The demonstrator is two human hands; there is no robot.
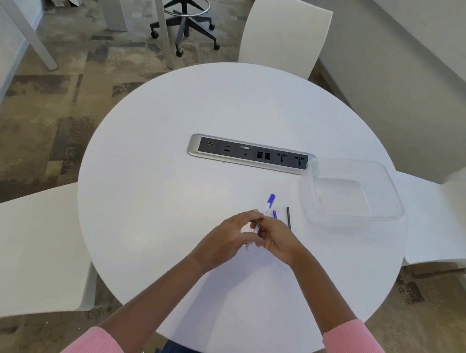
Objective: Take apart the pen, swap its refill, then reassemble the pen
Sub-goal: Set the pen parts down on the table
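Both hands met over the round table (pixel 173 187), nearer its front edge, the left hand (pixel 224 239) and right hand (pixel 277 238) each curled round the white pen (pixel 256 229), its blue cap pointing toward the far edge. Just right of them lay a small blue piece (pixel 275 214) and a dark refill (pixel 288 217), near a clear container (pixel 346 160) at the right edge.

Left hand (pixel 224 235), right hand (pixel 278 238) gripping pen (pixel 256 228), dark refill (pixel 288 218) on table (pixel 159 200)
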